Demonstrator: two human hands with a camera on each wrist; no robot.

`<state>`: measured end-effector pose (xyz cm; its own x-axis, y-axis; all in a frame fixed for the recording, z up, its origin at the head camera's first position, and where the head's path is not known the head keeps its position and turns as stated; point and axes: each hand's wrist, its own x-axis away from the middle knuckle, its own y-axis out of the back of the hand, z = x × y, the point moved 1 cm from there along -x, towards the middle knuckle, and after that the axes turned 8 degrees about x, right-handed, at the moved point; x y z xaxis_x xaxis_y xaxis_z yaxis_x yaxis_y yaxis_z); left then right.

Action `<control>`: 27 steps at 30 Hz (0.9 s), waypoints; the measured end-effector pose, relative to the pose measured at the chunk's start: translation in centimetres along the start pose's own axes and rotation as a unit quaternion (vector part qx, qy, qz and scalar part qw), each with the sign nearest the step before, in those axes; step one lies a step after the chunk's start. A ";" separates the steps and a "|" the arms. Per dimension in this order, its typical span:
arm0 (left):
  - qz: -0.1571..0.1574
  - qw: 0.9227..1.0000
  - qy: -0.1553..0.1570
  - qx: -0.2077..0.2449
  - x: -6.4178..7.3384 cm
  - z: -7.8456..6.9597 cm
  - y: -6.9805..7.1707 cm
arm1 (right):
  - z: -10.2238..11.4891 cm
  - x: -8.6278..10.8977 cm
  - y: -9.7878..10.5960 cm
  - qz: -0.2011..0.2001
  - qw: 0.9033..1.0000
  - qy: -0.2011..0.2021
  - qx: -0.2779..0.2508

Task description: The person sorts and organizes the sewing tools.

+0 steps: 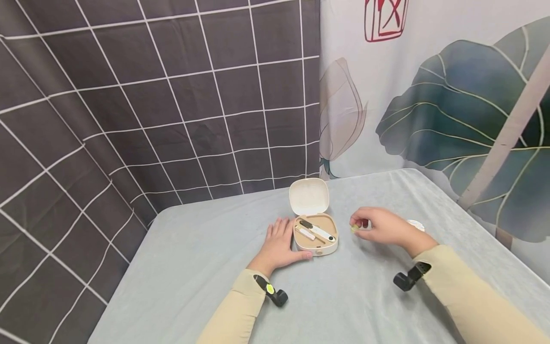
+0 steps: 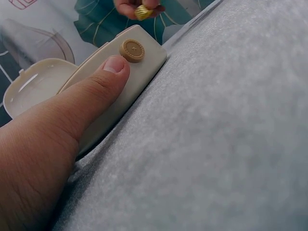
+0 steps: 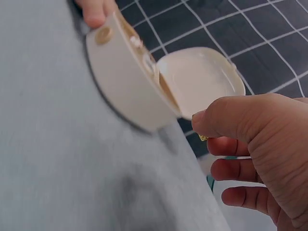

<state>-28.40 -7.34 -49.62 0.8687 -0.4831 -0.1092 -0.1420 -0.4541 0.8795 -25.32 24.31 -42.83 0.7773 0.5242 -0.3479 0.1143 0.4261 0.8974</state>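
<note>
A cream sewing case [image 1: 324, 250] stands on the cloth with its lid [image 1: 308, 196] raised. Inside its tan tray lie a white tool with a dark tip [image 1: 317, 230] and a small white piece [image 1: 305, 233]. My left hand [image 1: 279, 246] rests against the case, its straight fingers along the left side and its thumb across the front, touching beside a tan button [image 2: 132, 50]. Right of the case, my right hand [image 1: 380, 227] pinches a small yellow thimble [image 2: 143, 12] between thumb and index finger, above the cloth. Most of the thimble is hidden in the right wrist view.
A pale grey-blue cloth [image 1: 193, 267] covers the table. Partly behind the right wrist lies a white round thing [image 1: 416, 224]. A dark checked curtain [image 1: 193, 105] and a leaf-printed curtain [image 1: 455, 114] hang behind the table.
</note>
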 end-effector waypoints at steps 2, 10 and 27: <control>0.000 1.000 0.000 -0.002 0.0 0.0 0.0 | 0.4 -0.7 -0.3 -0.009 1.000 0.014 -0.004; -0.005 1.000 0.005 -0.003 0.1 0.1 0.0 | 1.5 -2.8 -1.4 -0.007 0.999 0.037 0.000; 0.006 0.999 0.034 -0.018 0.1 0.0 0.2 | 4.6 -5.0 -3.0 0.043 0.996 0.059 -0.048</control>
<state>-28.32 -7.43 -49.47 0.8971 -0.4367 -0.0673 -0.1376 -0.4208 0.8967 -26.69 17.03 -42.53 0.7023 0.6426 -0.3063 -0.0130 0.4418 0.8970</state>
